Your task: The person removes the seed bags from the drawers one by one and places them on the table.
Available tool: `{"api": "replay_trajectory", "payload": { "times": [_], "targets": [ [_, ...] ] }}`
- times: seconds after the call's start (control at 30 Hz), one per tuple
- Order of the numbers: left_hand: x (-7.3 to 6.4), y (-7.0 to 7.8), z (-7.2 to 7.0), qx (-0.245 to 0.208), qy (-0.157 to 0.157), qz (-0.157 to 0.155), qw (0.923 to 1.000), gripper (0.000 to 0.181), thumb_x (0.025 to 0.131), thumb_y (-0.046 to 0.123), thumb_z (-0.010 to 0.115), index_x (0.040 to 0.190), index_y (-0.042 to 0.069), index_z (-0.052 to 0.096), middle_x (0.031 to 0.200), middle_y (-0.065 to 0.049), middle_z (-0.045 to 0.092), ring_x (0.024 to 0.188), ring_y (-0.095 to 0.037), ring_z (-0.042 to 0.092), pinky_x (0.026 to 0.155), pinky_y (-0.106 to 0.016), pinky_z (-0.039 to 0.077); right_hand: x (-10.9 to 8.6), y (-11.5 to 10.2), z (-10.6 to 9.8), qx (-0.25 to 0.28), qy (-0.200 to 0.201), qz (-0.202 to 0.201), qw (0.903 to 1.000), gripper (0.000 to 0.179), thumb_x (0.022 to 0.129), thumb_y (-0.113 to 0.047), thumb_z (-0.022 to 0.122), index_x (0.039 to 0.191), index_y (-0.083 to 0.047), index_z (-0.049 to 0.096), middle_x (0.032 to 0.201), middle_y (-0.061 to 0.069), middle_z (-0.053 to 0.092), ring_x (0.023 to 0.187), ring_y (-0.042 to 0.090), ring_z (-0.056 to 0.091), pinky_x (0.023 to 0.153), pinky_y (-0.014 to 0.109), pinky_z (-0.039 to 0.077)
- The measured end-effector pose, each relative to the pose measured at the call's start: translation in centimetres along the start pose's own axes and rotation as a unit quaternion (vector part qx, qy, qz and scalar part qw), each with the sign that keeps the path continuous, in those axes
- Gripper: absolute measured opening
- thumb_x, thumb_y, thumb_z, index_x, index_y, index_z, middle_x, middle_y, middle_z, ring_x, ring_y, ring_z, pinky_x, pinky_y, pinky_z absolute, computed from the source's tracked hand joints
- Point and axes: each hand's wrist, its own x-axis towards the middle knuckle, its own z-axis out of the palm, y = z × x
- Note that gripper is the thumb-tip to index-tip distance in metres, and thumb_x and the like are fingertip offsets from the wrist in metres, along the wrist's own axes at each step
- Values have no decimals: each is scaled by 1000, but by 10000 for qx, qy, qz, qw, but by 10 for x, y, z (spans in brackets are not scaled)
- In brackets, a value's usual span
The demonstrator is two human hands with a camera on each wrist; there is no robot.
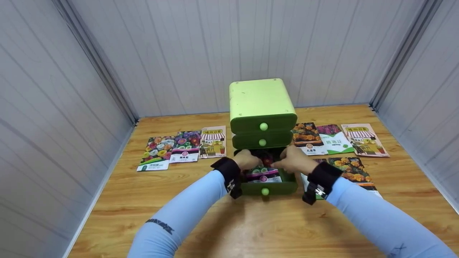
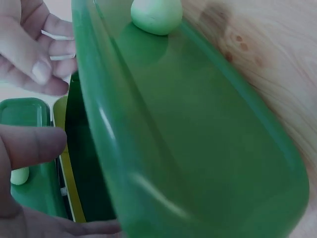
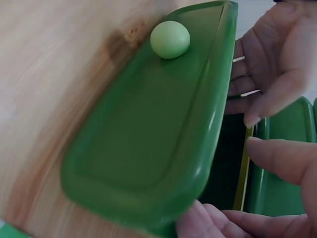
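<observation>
A green cabinet with a pale top stands against the back wall, its bottom drawer pulled out. A flower seed packet lies inside, picture side up. My left hand is at the drawer's left side, fingers over the packet's far part. At the right side my right hand also reaches in over the packet. In both wrist views each thumb stands apart from the fingers, which lie along the drawer's sides. The drawer front hides the packet there.
Three packets lie in a row left of the cabinet. Several more lie to the right, among them an orange-flower packet partly under my right forearm. Two upper drawers are closed. Panel walls enclose the wooden table.
</observation>
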Motion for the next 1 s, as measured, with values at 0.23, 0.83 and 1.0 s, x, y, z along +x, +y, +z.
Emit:
{"api": "replay_trajectory", "payload": {
  "times": [0.23, 0.83, 1.0],
  "targets": [
    [10, 5, 4, 219, 146, -232, 9994, 15, 84, 22, 62, 78, 11, 53, 81, -3, 48, 68, -18, 46, 60, -27, 37, 18, -7, 17, -497, -256, 25, 9984, 34, 84, -25, 75, 97, 3, 61, 74, 6, 57, 66, 30, 63, 66, 49, 56],
    [4, 7, 8, -11, 384, -195, 9991, 10, 88, 20, 55, 84, 10, 57, 79, -2, 48, 78, -25, 56, 61, -27, 37, 35, -14, 32, -1223, -525, 485, 9899, 17, 82, -12, 66, 73, -11, 51, 72, 4, 48, 60, 19, 48, 52, 28, 38],
    [-2, 6, 9, -20, 591, -89, 9982, 18, 87, 20, 53, 96, 5, 60, 88, -5, 52, 87, -28, 58, 65, -26, 38, 33, -16, 31, -1091, -506, 706, 9902, 10, 84, -11, 59, 77, -9, 52, 75, 5, 49, 62, 20, 48, 53, 29, 38]
  ]
}}
